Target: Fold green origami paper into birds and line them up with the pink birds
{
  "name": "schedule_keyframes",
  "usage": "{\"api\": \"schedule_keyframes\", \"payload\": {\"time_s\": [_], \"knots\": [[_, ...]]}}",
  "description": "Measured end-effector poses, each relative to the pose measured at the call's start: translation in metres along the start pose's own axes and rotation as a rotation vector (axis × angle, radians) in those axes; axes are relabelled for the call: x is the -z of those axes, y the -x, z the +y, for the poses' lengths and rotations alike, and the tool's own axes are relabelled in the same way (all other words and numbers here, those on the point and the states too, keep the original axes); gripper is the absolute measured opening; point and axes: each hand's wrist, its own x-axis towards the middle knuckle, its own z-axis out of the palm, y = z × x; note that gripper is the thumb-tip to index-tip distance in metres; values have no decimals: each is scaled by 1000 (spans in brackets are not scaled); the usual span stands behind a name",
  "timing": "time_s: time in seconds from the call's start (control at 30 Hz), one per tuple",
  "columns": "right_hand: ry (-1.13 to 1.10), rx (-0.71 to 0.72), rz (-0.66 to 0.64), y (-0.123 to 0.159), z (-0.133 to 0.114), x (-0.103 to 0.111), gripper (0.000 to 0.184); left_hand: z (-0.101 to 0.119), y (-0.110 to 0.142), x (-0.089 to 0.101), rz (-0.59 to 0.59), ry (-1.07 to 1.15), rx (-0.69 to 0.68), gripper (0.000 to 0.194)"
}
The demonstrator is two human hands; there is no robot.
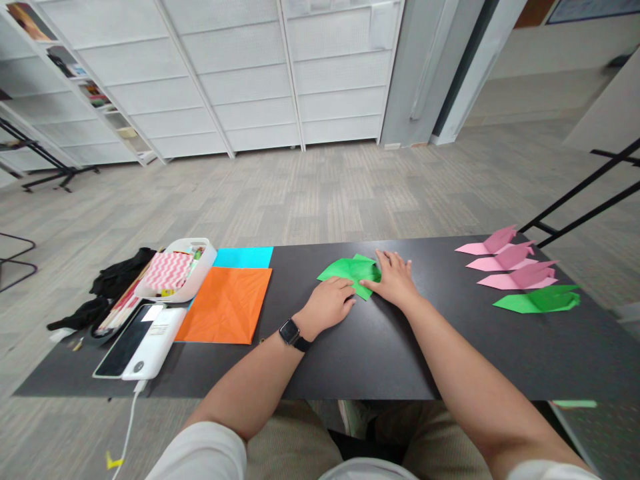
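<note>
The green paper lies crosswise; left hand, fingers outstretched, touches its near edge, right hand, fingers spread, its right end.

Green paper partly covered by left hand and right hand; blue sheet partly hidden under orange sheet; print on white device too small to read; white cable cut off at bottom edge
</note>
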Motion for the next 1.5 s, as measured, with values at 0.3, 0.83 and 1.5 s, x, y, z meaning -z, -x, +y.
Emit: {"api": "schedule_keyframes", "payload": {"time_s": [0.3, 0.83, 1.5], "knots": [[-6, -175, 21, -13, 45, 13, 99, -2, 1, -1, -4, 23, 5, 25], [-9, 115, 168, 5, -17, 17, 18, 3, -1, -6, -10, -6, 15, 52], [-35, -120, 204, -10, 37, 25, 24, -4, 2, -10, -2, 10, 6, 50]]}}
